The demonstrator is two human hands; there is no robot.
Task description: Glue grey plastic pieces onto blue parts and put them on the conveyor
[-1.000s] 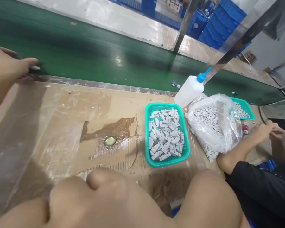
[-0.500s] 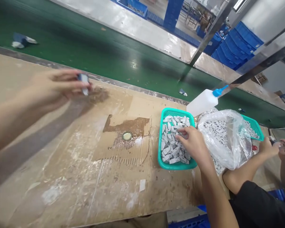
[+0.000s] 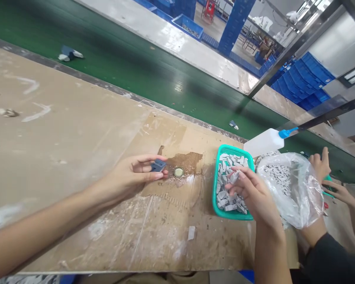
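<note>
My left hand (image 3: 142, 169) pinches a dark blue-grey plastic part (image 3: 158, 165) between thumb and fingers, just left of a small round cap (image 3: 178, 172) that looks like a bottle cap. The cap lies on a wet, stained piece of cardboard (image 3: 165, 189). Over the green basket (image 3: 215, 197), my right hand (image 3: 254, 189) is closed on a small light-grey plastic piece (image 3: 234, 177). Below it, the basket holds many similar grey pieces (image 3: 230, 206). The fingers partly hide the held piece.
A white squeeze bottle (image 3: 263, 142) with a blue nozzle leans behind the basket. To the right are a clear plastic bag (image 3: 301, 197) of grey pieces and a co-worker's hands (image 3: 319, 163). Several blue-and-grey parts (image 3: 69, 53) lie on the green belt (image 3: 154, 75).
My left hand has come right and down with the blue-grey part, to beside the cap. My right hand has lifted a grey piece from the basket. The co-worker's hands have moved; the view has shifted.
</note>
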